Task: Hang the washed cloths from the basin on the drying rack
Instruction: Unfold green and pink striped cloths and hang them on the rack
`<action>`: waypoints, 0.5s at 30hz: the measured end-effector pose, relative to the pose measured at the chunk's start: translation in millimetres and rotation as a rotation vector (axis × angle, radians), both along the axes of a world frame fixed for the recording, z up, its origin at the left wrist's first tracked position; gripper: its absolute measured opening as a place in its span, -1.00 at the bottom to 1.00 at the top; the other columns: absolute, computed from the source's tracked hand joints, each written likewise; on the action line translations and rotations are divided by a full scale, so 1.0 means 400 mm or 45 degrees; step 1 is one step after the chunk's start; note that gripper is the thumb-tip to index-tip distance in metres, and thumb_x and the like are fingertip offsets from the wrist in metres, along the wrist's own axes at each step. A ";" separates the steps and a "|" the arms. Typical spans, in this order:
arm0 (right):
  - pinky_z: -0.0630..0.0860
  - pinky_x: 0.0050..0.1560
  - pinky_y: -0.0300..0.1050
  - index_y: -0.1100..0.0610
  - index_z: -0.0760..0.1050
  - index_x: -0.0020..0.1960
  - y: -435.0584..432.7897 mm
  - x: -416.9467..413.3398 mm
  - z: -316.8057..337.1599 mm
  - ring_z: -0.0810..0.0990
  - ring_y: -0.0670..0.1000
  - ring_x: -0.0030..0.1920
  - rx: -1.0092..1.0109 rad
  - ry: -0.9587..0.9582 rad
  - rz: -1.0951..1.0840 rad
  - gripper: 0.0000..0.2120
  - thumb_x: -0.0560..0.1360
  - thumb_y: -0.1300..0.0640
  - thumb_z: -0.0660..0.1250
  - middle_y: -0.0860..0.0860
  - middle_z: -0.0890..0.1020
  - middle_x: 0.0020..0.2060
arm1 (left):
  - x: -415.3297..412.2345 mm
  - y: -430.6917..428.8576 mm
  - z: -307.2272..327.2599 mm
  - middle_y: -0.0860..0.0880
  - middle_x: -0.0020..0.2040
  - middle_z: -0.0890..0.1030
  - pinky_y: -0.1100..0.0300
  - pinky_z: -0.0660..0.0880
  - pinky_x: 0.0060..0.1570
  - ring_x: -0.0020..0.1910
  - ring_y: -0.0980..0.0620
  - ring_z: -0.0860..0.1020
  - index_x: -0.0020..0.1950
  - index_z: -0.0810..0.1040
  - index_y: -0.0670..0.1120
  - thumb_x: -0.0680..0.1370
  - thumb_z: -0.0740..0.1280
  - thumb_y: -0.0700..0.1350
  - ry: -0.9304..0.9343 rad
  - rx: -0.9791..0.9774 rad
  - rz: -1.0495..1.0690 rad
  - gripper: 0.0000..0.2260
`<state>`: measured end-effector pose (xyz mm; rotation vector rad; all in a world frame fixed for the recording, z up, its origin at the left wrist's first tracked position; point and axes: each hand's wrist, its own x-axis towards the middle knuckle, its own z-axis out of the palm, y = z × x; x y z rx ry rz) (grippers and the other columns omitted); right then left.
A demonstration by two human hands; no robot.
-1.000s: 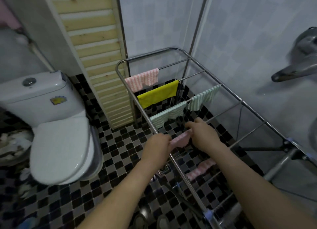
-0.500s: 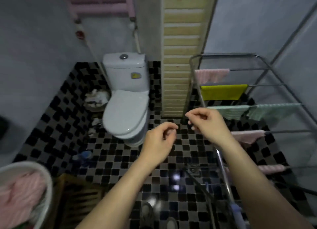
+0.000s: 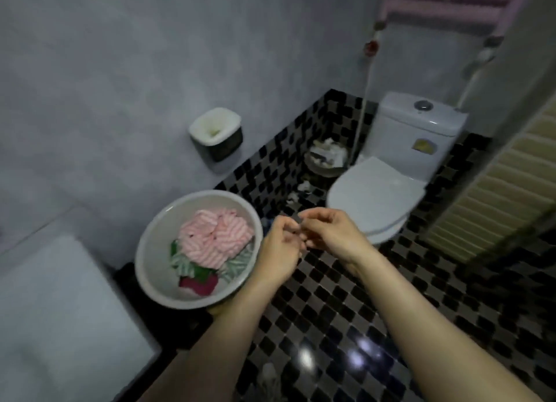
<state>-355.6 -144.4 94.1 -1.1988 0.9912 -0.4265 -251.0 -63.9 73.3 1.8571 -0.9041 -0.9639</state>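
A white basin (image 3: pixel 156 227) stands low at the left on a dark stand. In it lies a heap of wet cloths: pink-and-white striped ones (image 3: pixel 213 239) on top, green-and-white ones (image 3: pixel 237 264) and a dark red one (image 3: pixel 198 284) beneath. My left hand (image 3: pixel 278 251) hovers just right of the basin's rim, fingers loosely curled and holding nothing. My right hand (image 3: pixel 331 231) is beside it, fingertips nearly touching the left hand's, also holding nothing. The drying rack is out of view.
A white toilet (image 3: pixel 382 187) with its lid down stands at the right. A waste bin (image 3: pixel 326 159) with paper sits beside it. A small white holder (image 3: pixel 215 130) is fixed to the grey wall. A white surface (image 3: pixel 54 320) fills the lower left. A slatted panel (image 3: pixel 496 209) stands at the right.
The view has swung left, away from the drying rack to the basin. Both hands let go of the pink cloth on the rack's bar and came across holding nothing.
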 end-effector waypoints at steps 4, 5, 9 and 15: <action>0.58 -0.12 -0.04 0.11 0.53 0.12 0.027 0.204 -0.096 0.62 0.04 -0.21 0.000 0.186 0.156 -0.82 0.53 0.20 0.32 0.10 0.66 -0.17 | 0.203 0.075 -0.065 -0.03 -0.11 0.58 0.07 0.49 -0.06 -0.10 -0.07 0.55 0.02 0.49 0.02 0.52 0.23 -0.15 -0.153 0.219 0.154 -0.87; 0.59 -0.05 0.01 0.11 0.52 0.14 0.034 0.232 -0.121 0.63 0.07 -0.17 -0.026 0.252 0.203 -0.80 0.53 0.17 0.31 0.10 0.66 -0.14 | 0.239 0.092 -0.083 -0.02 -0.09 0.58 0.12 0.46 -0.07 -0.07 -0.07 0.55 0.00 0.53 -0.03 0.52 0.24 -0.17 -0.196 0.255 0.172 -0.88; 0.57 0.12 0.13 0.05 0.46 0.14 0.054 0.383 -0.221 0.59 0.15 0.06 -0.130 0.450 0.391 -0.80 0.52 0.15 0.26 0.13 0.60 0.05 | 0.424 0.155 -0.200 -0.11 0.10 0.59 0.09 0.49 0.07 0.10 -0.15 0.54 0.12 0.54 -0.07 0.46 0.28 -0.25 -0.208 0.491 0.252 -0.75; 0.59 -0.11 0.01 -0.03 0.35 0.22 0.051 0.506 -0.327 0.54 0.08 0.02 0.304 0.368 0.212 -0.53 0.41 0.32 0.37 0.10 0.55 0.10 | 0.555 0.180 -0.363 -0.10 0.29 0.52 0.07 0.48 0.11 0.23 -0.19 0.52 0.43 0.25 -0.07 0.44 0.40 0.02 -0.223 0.539 0.394 -0.38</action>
